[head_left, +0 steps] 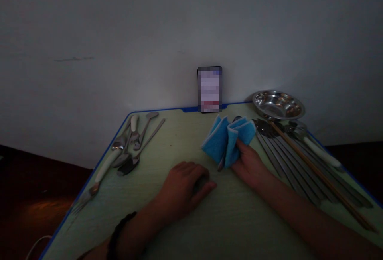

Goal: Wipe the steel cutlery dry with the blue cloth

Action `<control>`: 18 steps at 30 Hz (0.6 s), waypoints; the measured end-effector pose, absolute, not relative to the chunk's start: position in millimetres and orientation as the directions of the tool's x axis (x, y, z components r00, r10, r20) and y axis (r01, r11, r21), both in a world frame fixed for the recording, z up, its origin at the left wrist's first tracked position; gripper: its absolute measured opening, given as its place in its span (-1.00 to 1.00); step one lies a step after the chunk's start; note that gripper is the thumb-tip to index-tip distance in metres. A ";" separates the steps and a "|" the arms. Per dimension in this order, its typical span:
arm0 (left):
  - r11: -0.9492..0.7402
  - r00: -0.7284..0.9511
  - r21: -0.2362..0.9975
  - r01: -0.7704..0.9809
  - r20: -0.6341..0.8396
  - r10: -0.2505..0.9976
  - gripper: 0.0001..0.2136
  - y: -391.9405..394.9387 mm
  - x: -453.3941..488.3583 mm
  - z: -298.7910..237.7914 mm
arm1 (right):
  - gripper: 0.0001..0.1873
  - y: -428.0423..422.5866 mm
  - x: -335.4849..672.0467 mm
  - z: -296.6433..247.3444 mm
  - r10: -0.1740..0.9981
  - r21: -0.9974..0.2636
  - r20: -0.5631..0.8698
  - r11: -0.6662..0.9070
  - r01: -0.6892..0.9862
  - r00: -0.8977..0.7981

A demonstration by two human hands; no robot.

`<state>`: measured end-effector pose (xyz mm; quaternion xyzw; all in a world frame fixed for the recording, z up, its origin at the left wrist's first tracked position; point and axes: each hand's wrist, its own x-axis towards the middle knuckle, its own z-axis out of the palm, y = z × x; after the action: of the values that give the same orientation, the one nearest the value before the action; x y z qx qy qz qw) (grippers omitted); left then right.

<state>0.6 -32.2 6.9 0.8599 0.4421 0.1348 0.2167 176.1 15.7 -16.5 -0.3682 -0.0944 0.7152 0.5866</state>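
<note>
My right hand [249,162] is closed on a folded blue cloth [218,142] above the middle of the table. A metal utensil [220,165] is wrapped in the cloth; one end pokes out below and a rounded bit shows at the top, so its kind is mostly hidden. Just to the left, my left hand [188,186] rests over the tabletop with nothing in it. Its fingers are loosely curled and the thumb stands apart from them.
Spoons [128,166] and forks, some with white handles, lie on the left of the pale table [179,132]. Several spoons and forks with long handles [287,164] and wooden chopsticks [323,176] lie right, below a steel bowl [278,106]. A phone [210,89] leans on the wall.
</note>
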 end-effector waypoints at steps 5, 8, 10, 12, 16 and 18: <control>-0.541 0.568 0.468 0.699 0.097 0.818 -0.80 -39.5 11.5 1.6 | -0.81 15.3 174.0 -23.0 0.923 -0.565 -0.380 -0.282 -0.776 -0.059; -0.529 0.528 0.378 0.759 0.117 0.841 -0.78 -40.1 14.4 -4.0 | -0.81 10.9 168.2 -23.6 0.915 -0.525 -0.392 -0.311 -0.792 -0.099; -0.493 0.484 0.300 0.817 0.109 0.868 -0.73 -39.2 15.3 -6.6 | -0.81 6.7 163.1 -22.7 0.908 -0.500 -0.396 -0.337 -0.798 -0.135; -0.463 0.455 0.279 0.841 0.095 0.885 -0.71 -37.4 14.9 -7.4 | -0.81 2.9 158.5 -21.7 0.909 -0.489 -0.386 -0.346 -0.801 -0.157; -0.457 0.506 0.510 0.729 0.049 0.861 -0.70 -33.3 9.5 -3.6 | -0.74 0.7 155.5 -20.1 0.918 -0.509 -0.362 -0.339 -0.791 -0.160; -0.414 0.528 0.646 0.641 0.021 0.849 -0.69 -31.9 5.4 -1.0 | -0.71 2.0 157.2 -19.0 0.923 -0.538 -0.358 -0.330 -0.776 -0.144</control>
<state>5.4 -31.9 -1.0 0.8223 0.4530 0.1759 0.2960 157.2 2.0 -19.0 -0.3248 -0.1129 0.7480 0.5677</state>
